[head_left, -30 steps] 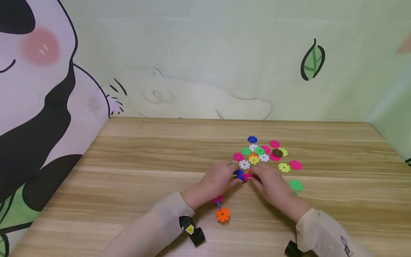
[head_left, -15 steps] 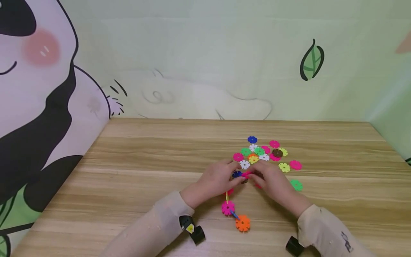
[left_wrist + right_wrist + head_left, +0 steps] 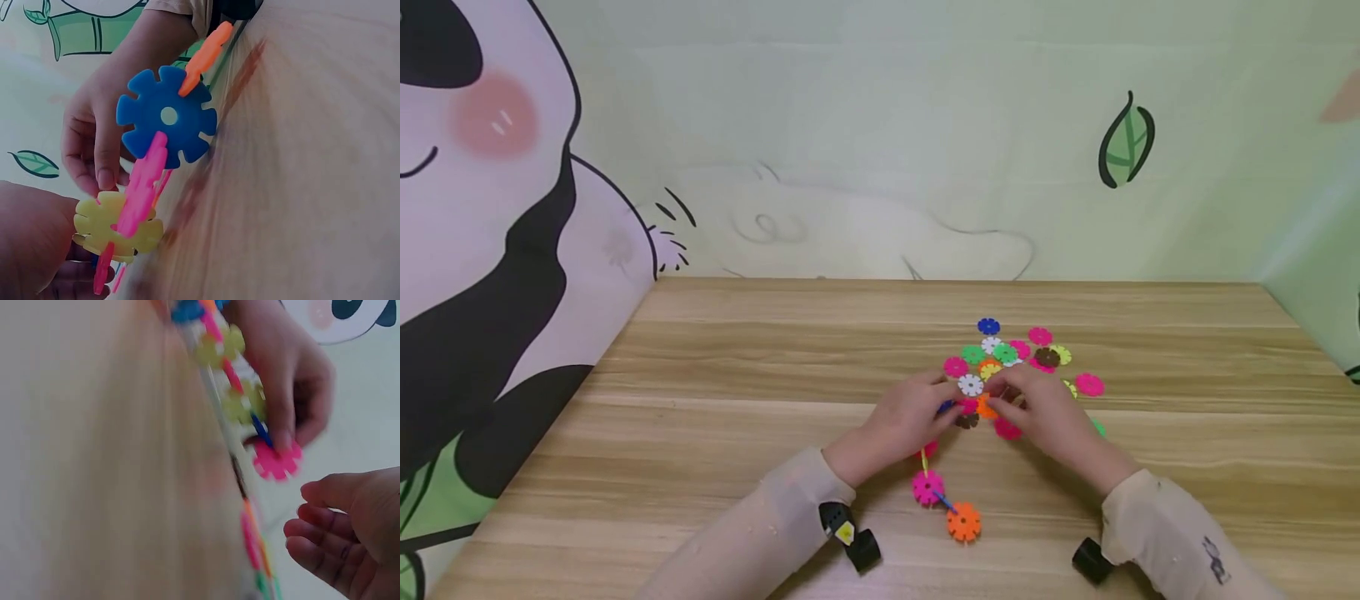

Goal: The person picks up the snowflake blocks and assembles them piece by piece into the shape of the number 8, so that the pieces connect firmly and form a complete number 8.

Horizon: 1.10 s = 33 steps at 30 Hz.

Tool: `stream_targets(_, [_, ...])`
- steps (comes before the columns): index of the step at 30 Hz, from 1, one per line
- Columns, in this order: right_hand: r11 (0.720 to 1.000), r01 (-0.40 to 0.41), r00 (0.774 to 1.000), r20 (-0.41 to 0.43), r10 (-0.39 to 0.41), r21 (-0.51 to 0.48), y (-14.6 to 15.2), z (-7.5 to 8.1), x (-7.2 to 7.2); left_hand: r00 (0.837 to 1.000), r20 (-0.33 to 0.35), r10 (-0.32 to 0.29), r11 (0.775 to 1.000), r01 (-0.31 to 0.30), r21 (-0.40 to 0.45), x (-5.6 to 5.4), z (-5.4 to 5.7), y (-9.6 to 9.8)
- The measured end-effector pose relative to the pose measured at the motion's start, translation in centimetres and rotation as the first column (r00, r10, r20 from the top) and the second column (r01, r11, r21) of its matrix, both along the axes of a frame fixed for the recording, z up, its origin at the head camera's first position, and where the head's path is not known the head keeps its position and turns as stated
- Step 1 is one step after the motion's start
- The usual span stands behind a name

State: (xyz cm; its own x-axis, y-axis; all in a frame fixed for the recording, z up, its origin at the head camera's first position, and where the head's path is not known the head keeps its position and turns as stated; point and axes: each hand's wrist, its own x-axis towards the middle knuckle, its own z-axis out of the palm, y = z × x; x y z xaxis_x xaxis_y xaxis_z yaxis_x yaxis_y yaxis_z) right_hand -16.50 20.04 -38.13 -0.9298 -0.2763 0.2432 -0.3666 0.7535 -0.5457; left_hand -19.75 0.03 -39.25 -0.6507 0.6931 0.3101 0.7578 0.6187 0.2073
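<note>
My left hand (image 3: 902, 421) holds a chain of slotted plastic snowflake discs. The chain hangs toward the table's near side, past a pink disc (image 3: 928, 488) to an orange disc (image 3: 964, 523) at its end. The left wrist view shows its blue disc (image 3: 147, 115) and yellow disc (image 3: 94, 219) close up. In the right wrist view, my left thumb and fingers pinch a pink disc (image 3: 275, 467) at the chain's other end. My right hand (image 3: 1048, 417) hovers over the loose discs, close to an orange disc (image 3: 985, 407). Its fingers (image 3: 331, 490) are apart, with nothing seen between them.
Loose discs lie spread beyond and between the hands, including a white one (image 3: 970, 385), a brown one (image 3: 967, 421) and a blue one (image 3: 988, 327). A pink disc (image 3: 1007, 428) lies below the right hand. The wooden table (image 3: 737, 350) meets a painted wall (image 3: 850, 125).
My right hand has let go of the pink disc at the left fingertips and moved slightly right, above an orange disc. The chain's hanging end swung right, then settled slightly back left.
</note>
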Motion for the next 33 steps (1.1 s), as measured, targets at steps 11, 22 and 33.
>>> stream_targets(11, [0.974,0.170,0.969,0.153,-0.193,0.151,4.5,1.7,-1.3,0.999,0.024,0.039,0.999,-0.039,0.005,0.0,-0.1,-0.3])
stream_targets(22, [0.925,0.203,0.933,0.222,-0.282,0.323,6.6,1.3,-1.6,1.000,-0.011,0.019,0.999,-0.019,0.040,-0.2,-0.4,-0.4])
stream_targets(33, [0.941,0.195,0.936,0.233,-0.262,0.276,7.1,0.7,-1.8,1.000,-0.020,0.010,1.000,-0.009,0.018,-0.2,-0.3,-0.3])
